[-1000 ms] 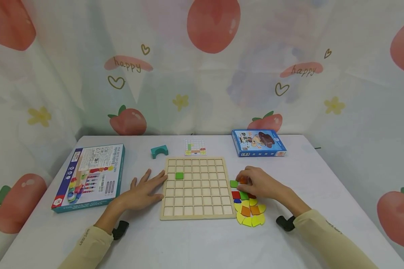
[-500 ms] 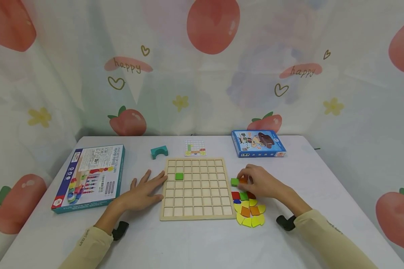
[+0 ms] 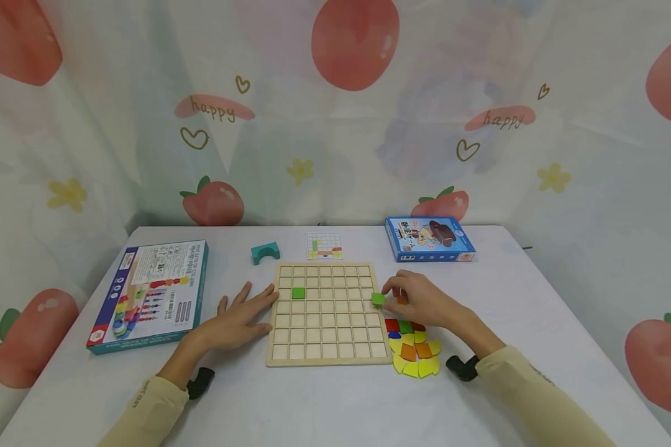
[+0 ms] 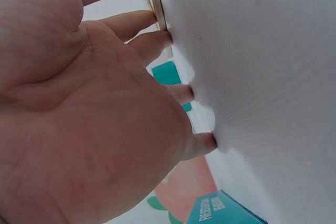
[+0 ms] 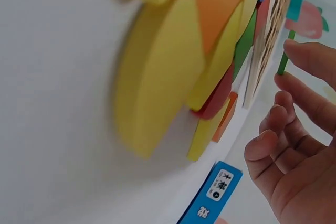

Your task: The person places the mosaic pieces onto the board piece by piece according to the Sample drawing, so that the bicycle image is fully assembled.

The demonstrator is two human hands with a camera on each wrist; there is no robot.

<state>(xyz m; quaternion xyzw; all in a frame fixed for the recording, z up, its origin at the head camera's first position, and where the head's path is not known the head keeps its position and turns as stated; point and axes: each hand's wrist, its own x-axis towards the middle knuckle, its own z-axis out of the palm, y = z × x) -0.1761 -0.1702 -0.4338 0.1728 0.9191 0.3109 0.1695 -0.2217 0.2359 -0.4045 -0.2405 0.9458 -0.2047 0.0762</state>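
Between thumb and forefinger my right hand (image 3: pixel 425 301) pinches a green square tile (image 3: pixel 378 299), just over the right edge of the wooden grid board (image 3: pixel 335 315). Seen from the right wrist, the green tile (image 5: pixel 286 56) is edge-on and lifted off the table. Another green tile (image 3: pixel 298 293) lies in a cell at the board's upper left. My left hand (image 3: pixel 232 321) is spread on the table, its fingertips touching the board's left edge. In the left wrist view, the fingers of the left hand (image 4: pixel 105 93) are stretched out and hold nothing.
Loose yellow tiles (image 3: pixel 425 367), with orange, red, green and blue ones, lie right of the board. Behind it are a small pattern card (image 3: pixel 324 245) and a teal arch block (image 3: pixel 265 252). A blue box (image 3: pixel 429 238) stands back right, a larger box (image 3: pixel 148 295) at left.
My right hand has moved left with the green tile, from the loose tiles to over the board's right edge. The left hand has stayed in place.
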